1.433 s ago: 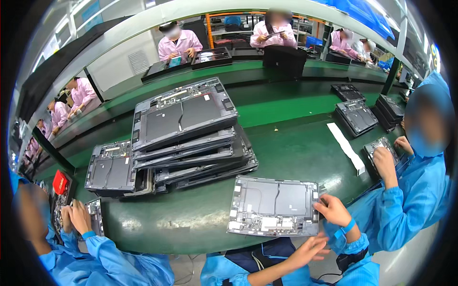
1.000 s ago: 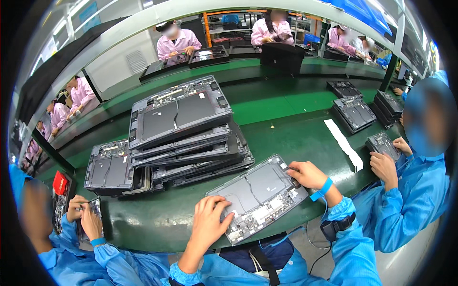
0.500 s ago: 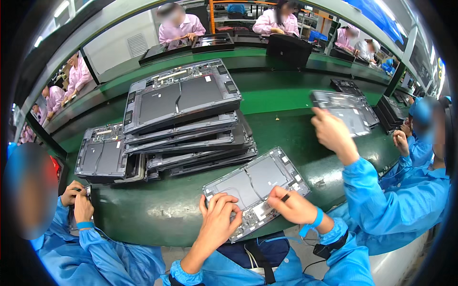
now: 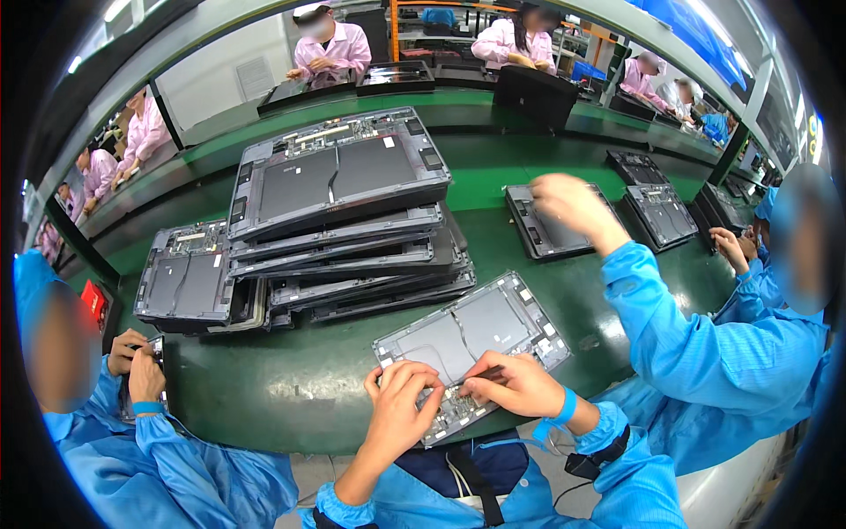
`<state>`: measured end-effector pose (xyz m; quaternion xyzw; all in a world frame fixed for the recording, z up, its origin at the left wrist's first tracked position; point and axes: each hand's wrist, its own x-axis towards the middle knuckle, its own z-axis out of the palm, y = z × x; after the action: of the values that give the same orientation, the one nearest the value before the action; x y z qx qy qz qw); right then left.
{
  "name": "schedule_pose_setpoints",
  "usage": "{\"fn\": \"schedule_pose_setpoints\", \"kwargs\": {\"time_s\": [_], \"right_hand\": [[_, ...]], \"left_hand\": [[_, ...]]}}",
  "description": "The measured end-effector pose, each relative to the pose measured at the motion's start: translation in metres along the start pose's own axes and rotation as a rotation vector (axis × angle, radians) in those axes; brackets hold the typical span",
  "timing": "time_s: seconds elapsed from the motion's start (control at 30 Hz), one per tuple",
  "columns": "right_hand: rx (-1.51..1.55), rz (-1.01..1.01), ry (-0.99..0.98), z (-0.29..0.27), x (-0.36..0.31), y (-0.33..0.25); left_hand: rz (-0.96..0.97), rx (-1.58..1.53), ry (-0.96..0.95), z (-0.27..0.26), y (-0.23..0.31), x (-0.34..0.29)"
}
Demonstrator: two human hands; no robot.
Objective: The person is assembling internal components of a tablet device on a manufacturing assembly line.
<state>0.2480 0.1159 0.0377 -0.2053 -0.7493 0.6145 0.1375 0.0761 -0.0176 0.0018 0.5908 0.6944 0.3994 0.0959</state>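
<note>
One chassis lies aslant near the front edge of the worktop

We have one chassis under our two hands, its open inside facing up. Its long axis slants across the worktop, from near the front edge on our left to farther back on our right. The long side with the circuit parts points toward us, the flat dark side away; its nearest corner is close to the front edge.

Our left hand lies over the left end, fingers bent and a gap between thumb and forefinger; we cannot tell whether the tips grip anything. Our right hand has its fingers pinched around one small dark piece over the circuit side. One blue band circles that wrist.

Left of the chassis and farther back, we count two stacks: a tall stack of at least five, and a lower stack just beside it, toward the worktop's left end. Toward the back right we count four piles: the nearest pile sits under one co-worker's blurred hand, and three more piles stand beyond it.
</note>
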Motion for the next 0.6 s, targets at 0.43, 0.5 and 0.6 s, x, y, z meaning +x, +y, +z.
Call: {"fn": "schedule_pose_setpoints", "kwargs": {"time_s": [0.43,0.5,0.6], "right_hand": [[-0.884,-0.664,0.096,0.018,-0.001,0.009],[-1.014,-0.674,0.090,0.024,-0.003,0.010],[-1.117,-0.624,0.119,0.035,-0.003,0.005]], "left_hand": [[0.078,0.011,0.053,0.002,-0.004,-0.003],[0.096,0.016,0.061,0.002,-0.005,-0.003],[0.138,0.064,0.067,0.000,-0.007,-0.008]]}}
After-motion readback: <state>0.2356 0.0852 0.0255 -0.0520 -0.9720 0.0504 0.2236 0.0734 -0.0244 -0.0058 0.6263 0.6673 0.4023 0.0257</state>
